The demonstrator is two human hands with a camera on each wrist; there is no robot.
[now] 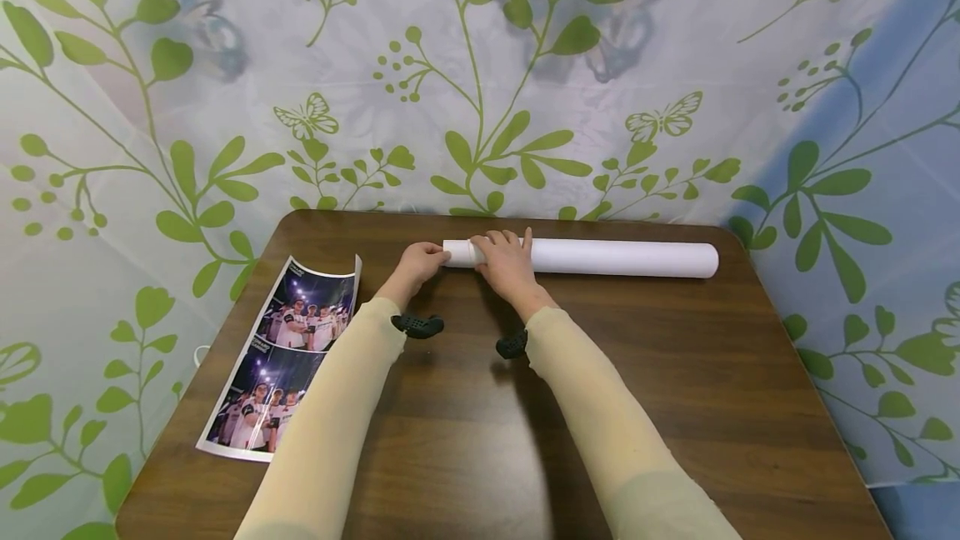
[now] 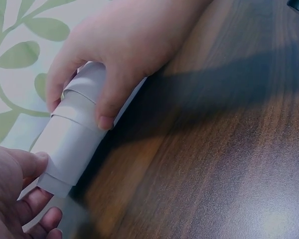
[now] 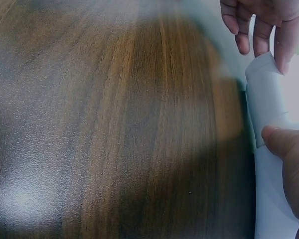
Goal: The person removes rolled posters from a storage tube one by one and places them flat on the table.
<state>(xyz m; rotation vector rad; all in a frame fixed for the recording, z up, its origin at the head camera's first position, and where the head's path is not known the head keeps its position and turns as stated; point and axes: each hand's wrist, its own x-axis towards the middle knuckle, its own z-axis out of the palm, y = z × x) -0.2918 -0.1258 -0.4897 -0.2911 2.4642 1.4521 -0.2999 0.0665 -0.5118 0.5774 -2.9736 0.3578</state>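
A long white roll (image 1: 622,258) lies along the table's back edge, with a narrower rolled white piece (image 1: 456,252) protruding at its left end. My left hand (image 1: 417,267) pinches the tip of that piece between thumb and fingers; the left wrist view shows the thumb on top of the rolled sheet (image 2: 70,144). My right hand (image 1: 510,267) curls over the roll near its left end, its thumb on the near side and fingers on the far side. In the right wrist view the right thumb presses on the white paper (image 3: 266,99). The roll's inside is hidden.
A glossy sheet with two group photos (image 1: 273,357) lies at the table's left, its upper corners curling up. Behind the brown table (image 1: 465,457) hangs a leaf-patterned cloth (image 1: 360,123). A white loop (image 1: 201,354) shows at the left edge.
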